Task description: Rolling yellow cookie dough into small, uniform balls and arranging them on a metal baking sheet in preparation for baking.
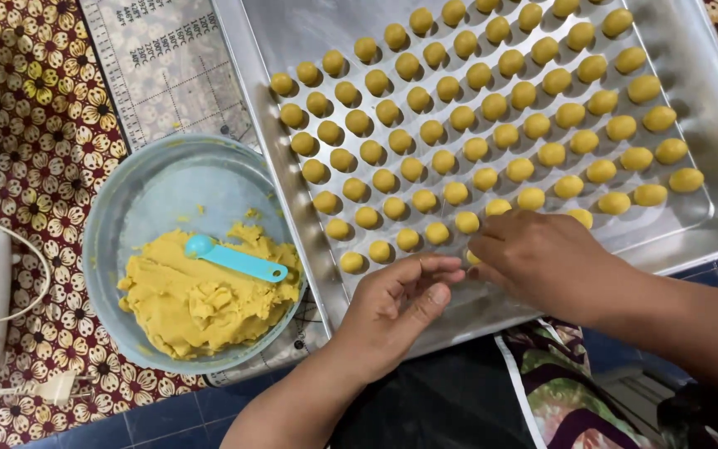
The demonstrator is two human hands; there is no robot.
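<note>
The left hand (396, 299) rests at the tray's (309, 33) near edge, fingers loosely curled and holding nothing. The right hand (542, 258) pinches a dough ball (473, 256) down at the end of the front row. Left of the tray, a bowl (126, 199) holds dough (201, 303) and a blue scoop (238, 259).

Yellow dough balls (445, 160) on silver tray (691, 50); turquoise spoon (234, 259); brown floral cloth (47, 158).
</note>
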